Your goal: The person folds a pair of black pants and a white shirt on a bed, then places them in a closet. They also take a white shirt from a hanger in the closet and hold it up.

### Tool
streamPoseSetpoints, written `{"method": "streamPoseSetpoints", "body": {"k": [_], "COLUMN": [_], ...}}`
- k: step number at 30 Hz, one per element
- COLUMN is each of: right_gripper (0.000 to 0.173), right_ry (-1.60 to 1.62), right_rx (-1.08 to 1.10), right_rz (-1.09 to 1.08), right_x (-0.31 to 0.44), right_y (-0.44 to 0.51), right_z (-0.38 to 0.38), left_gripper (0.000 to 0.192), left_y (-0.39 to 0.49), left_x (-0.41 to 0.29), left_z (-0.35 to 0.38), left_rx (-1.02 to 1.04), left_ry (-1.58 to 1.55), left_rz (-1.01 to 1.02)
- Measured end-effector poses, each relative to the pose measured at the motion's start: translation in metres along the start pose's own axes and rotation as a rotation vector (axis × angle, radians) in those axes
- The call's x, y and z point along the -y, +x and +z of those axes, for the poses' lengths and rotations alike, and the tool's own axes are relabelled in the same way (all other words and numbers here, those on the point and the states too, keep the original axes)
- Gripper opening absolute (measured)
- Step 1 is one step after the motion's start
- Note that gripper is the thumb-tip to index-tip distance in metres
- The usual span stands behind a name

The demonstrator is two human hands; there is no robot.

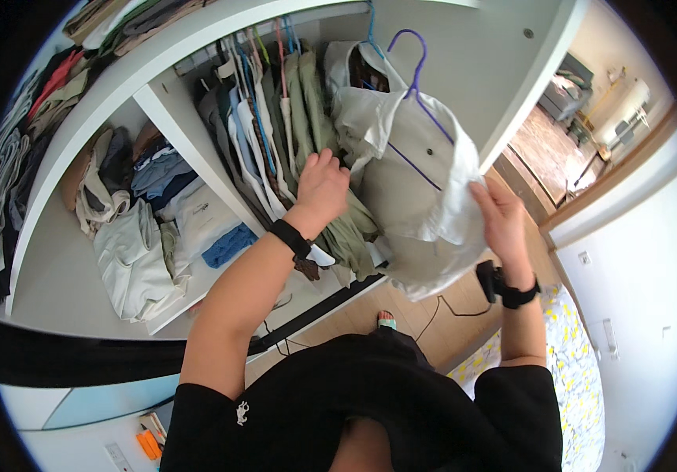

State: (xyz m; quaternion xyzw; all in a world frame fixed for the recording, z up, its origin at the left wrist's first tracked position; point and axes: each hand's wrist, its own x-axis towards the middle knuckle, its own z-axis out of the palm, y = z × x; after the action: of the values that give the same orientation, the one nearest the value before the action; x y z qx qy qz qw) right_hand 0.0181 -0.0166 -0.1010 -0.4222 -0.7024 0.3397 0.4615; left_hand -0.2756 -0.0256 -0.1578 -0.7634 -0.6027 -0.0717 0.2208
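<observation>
A white garment (427,230) hangs loosely around a purple hanger (422,59), whose hook stands free of the rail at the right end of the wardrobe. The fingers and thumb of my right hand (499,215) pinch the garment's right edge. My left hand (322,186) is at the garment's left side, in front of olive-green clothes (344,236); its fingers are curled and their tips partly hidden, so its hold is unclear. Behind, another pale garment (341,62) hangs on a blue hanger (370,26). More shirts (250,130) hang close together to the left.
Left of a white divider (197,153), folded and crumpled clothes (132,253) lie in a compartment. More clothes fill the upper shelf (96,65). A bed with a patterned cover (574,354) stands at the right. A black cable (462,314) lies on the wooden floor.
</observation>
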Motion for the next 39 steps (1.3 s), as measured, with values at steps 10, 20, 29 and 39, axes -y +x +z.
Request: {"method": "streamPoseSetpoints", "body": {"k": [10,20,29,39], "right_gripper": [0.030,0.032,0.024,0.017], "right_ry": [-0.226,-0.256,-0.192,-0.513], "right_rx": [-0.184,-0.253,-0.267,-0.497], "right_rz": [0.195,-0.015,0.075,-0.393], "right_x": [0.081,0.109,0.077,0.058], "right_y": [-0.103,-0.133,-0.121,-0.109], "right_z": [-0.180,-0.298,-0.308,-0.289], "left_gripper": [0.022,0.047,0.034,0.030], "left_y": [0.001,0.053,0.088,0.101], "left_x": [0.003,-0.073,-0.175,-0.213], "left_z": [-0.005,-0.129,-0.221,-0.236], "left_rx": [0.027,-0.773,-0.293,0.350], "left_ry": [-0.096,-0.783,-1.038,-1.831], "left_rz": [0.014,0.302,0.338,0.033]}}
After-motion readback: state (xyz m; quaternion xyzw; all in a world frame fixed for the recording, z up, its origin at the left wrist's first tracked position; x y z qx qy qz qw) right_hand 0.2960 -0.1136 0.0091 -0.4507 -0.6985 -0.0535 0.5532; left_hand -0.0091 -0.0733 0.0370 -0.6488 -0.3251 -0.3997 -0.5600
